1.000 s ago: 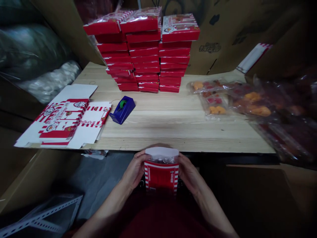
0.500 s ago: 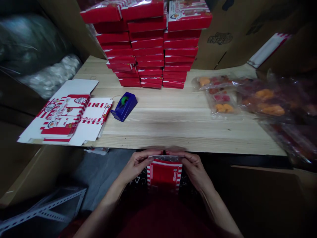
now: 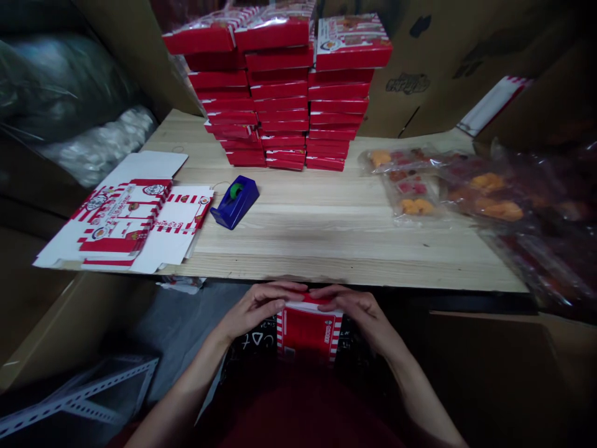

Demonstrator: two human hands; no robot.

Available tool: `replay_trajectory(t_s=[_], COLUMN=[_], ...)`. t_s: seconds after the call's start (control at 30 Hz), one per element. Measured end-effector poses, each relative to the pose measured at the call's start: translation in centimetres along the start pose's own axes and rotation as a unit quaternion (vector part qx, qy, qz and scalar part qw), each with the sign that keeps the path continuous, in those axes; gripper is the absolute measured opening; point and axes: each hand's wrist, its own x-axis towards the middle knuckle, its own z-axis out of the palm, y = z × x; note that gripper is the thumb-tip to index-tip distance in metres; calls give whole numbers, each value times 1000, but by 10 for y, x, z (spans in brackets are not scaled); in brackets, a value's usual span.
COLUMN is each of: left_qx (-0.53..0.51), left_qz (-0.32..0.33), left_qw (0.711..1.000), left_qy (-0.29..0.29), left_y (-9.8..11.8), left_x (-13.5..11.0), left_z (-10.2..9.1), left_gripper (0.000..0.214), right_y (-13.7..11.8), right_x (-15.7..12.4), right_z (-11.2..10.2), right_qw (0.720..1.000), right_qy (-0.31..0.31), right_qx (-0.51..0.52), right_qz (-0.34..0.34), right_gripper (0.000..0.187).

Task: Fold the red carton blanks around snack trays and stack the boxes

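Flat cartons (image 3: 125,224) and a tape dispenser (image 3: 234,200) lie left on the desk (image 3: 326,236). Below its near edge our left hand (image 3: 254,306) grips the red striped box (image 3: 308,330), our right hand (image 3: 357,309) opposite — fingers (image 3: 289,289) of both curled over its top flap.

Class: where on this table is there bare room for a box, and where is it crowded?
Free: middle and front of the table, between tape dispenser and snack packets, before the box stacks. Crowded: flat cartons left, stacks behind, packets right.
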Motion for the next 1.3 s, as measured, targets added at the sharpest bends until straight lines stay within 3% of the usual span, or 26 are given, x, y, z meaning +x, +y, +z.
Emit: replay_trajectory(t_s=[0.1, 0.23, 0.43, 0.67, 0.97, 1.1, 1.3], left_qx=[15, 59, 35, 28, 71, 50, 101], left_qz=[-37, -56, -105, -108, -61, -72, -14], left_qw=[999, 994, 991, 991, 996, 996, 993], left_qy=[36, 71, 80, 76, -9, -29, -60], left_y=[5, 5, 0, -2, 30, 34, 36], left_x=[2, 9, 20, 19, 17, 18, 12], left_z=[5, 7, 4, 4, -13, -19, -19], left_gripper=[25, 29, 29, 25, 30, 29, 39], right_y=[-5, -6, -3, -1, 3, -5, -11], right_x=[5, 14, 29, 30, 12, 4, -6], right_z=[7, 7, -4, 1, 8, 7, 14], right_qw=[998, 996, 992, 994, 993, 992, 984], right_qy=[43, 36, 32, 18, 3, -15, -19], right_qx=[-39, -85, -119, -95, -113, -118, -178], right_qz=[3, 11, 16, 42, 41, 38, 16], right_gripper=[8, 25, 23, 20, 33, 35, 51])
